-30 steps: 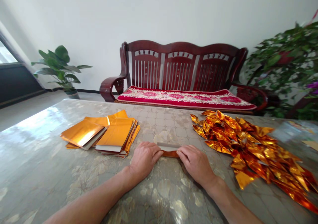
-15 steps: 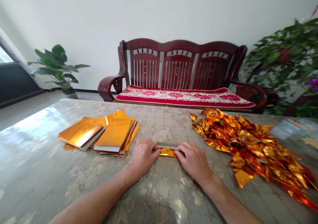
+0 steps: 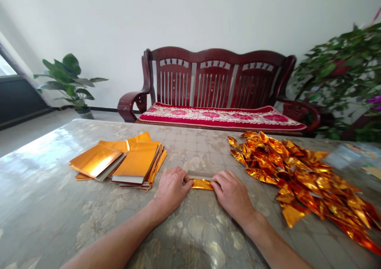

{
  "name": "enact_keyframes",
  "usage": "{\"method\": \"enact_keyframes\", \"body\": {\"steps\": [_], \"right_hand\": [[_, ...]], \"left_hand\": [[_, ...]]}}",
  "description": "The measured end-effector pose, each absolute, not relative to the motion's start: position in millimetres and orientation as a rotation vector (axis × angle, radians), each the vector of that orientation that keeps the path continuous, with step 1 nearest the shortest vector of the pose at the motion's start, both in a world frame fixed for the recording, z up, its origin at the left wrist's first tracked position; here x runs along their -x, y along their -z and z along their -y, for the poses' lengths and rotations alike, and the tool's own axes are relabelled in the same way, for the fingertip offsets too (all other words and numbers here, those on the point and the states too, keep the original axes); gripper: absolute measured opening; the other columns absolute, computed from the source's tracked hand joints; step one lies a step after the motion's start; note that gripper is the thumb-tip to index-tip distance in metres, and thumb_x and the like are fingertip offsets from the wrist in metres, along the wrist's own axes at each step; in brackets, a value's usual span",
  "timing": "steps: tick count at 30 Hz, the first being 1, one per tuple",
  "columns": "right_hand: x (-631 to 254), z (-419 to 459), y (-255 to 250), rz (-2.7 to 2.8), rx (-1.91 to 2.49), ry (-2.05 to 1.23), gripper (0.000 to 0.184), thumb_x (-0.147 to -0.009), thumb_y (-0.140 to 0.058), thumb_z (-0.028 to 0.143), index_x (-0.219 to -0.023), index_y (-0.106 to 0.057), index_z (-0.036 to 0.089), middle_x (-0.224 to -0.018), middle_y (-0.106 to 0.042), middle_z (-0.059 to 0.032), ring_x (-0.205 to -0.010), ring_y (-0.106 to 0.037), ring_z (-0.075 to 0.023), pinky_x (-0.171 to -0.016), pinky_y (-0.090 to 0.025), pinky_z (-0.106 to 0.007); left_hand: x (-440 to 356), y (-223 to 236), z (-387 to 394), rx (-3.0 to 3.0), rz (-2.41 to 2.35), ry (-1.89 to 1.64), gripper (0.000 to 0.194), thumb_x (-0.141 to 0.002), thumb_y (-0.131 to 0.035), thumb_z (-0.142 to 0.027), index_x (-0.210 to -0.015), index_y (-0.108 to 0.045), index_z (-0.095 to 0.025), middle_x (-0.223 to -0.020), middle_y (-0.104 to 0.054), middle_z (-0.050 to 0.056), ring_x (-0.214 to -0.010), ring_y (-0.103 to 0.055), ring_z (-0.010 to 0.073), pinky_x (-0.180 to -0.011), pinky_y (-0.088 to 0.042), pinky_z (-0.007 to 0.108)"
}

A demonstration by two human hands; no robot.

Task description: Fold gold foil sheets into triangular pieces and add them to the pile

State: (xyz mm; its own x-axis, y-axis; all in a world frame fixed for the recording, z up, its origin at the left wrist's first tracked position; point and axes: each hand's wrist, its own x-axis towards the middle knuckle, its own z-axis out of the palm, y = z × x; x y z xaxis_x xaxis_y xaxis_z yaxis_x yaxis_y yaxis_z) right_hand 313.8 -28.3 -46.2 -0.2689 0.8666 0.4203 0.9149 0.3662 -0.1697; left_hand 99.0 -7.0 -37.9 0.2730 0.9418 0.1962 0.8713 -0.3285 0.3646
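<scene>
Between my two hands lies a sheet of gold foil paper (image 3: 202,184) on the table. Its near edge is folded over into a shiny gold strip, and a pale grey band of its back shows behind. My left hand (image 3: 174,187) pinches the left end, thumb on the fold. At the right end my right hand (image 3: 230,191) pinches it the same way; the fingertips partly hide both ends. Left of my hands sits a loose stack of flat gold foil paper (image 3: 137,159). To the right spreads a heap of folded, pointed gold foil pieces (image 3: 285,165).
A patterned, glossy table (image 3: 119,225) spans the foreground. Beyond it stands a dark red wooden bench (image 3: 214,78) with a red floral cushion (image 3: 226,116). Clear plastic packaging (image 3: 351,155) lies at the far right. Potted plants (image 3: 70,82) stand on both sides.
Almost nothing differs. My right hand has shifted very slightly to the right, and a little more of the gold strip shows between my hands.
</scene>
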Motion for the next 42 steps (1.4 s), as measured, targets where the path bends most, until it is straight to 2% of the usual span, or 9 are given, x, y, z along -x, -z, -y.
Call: {"method": "enact_keyframes", "body": {"steps": [42], "right_hand": [[-313.2, 27.1, 47.0, 2.173, 1.669, 0.164, 0.013, -0.092, -0.059, 0.023, -0.081, -0.066, 0.022, -0.082, -0.065, -0.0011, -0.084, -0.054, -0.0188, -0.074, -0.033, -0.029]], "left_hand": [[-103.0, 35.9, 7.1, -2.422, -1.825, -0.378, 0.027, -0.094, -0.047, -0.038, -0.080, -0.063, -0.021, -0.089, -0.063, 0.004, -0.086, -0.062, 0.0203, -0.075, -0.039, 0.032]]}}
